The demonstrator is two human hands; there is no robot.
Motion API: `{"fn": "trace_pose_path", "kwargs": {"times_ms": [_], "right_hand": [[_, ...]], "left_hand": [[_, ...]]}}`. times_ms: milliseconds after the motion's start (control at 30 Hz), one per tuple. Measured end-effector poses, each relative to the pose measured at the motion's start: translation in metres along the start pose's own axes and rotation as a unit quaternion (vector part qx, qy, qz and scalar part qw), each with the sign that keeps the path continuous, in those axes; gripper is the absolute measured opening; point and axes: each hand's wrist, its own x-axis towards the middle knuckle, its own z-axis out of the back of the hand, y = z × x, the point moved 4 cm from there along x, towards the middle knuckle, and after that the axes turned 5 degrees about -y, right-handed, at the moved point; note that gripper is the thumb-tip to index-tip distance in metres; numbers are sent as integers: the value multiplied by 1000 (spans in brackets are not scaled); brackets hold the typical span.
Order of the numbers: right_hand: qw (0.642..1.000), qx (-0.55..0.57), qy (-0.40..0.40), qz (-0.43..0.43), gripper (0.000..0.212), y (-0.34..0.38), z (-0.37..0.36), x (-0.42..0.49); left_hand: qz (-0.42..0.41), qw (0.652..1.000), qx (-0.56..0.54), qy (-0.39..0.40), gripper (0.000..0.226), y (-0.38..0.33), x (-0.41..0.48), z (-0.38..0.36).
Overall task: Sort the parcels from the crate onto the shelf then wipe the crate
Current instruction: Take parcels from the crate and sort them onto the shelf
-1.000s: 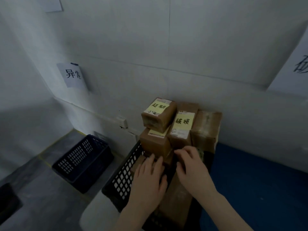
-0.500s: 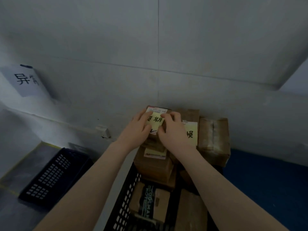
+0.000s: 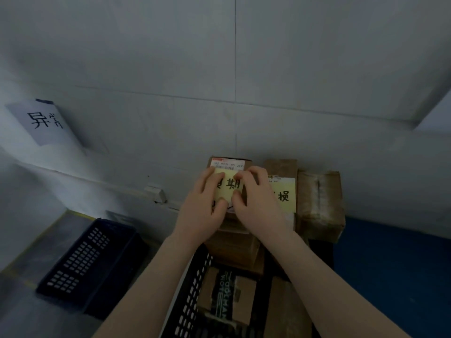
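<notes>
Cardboard parcel (image 3: 228,164) w/ yellow note (image 3: 229,190), gripped by left hand (image 3: 203,211) & right hand (image 3: 257,206).

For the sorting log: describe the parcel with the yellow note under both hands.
The parcel is a brown cardboard box atop a stack by the wall. Its top bears a white printed label and a yellow note with black characters. The left hand and right hand hold it.

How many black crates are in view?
2: one black plastic crate on the grey floor at left; a second crate bottom centre, holding brown cardboard parcels. Others may lie off-frame.
</notes>
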Motion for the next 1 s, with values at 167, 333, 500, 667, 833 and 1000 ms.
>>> {"fn": "trace_pose_path", "kwargs": {"times_ms": [167, 333, 500, 667, 833, 1000], "right_hand": [[998, 20, -27, 56, 32, 10, 43, -38], [995, 45, -34, 82, 31, 7, 96, -86], [994, 39, -44, 94, 33, -20, 160, -145], [994, 42, -39, 94, 33, -66, 235, -201], [996, 20, -34, 74, 34, -112, 298, -242], [998, 6, -30, 52, 35, -138, 337, -269]], "left_hand": [[-27, 998, -5, -57, 59, -39, -43, 13], [-39, 996, -5, -76, 57, -93, -88, 12], [-51, 993, 0, -107, 55, -163, -139, -14], [-41, 991, -13, -123, 54, -249, -188, -59], [-45, 993, -21, -110, 53, -321, -218, -101], [-56, 993, -23, -99, 55, -361, -237, -123]]}}
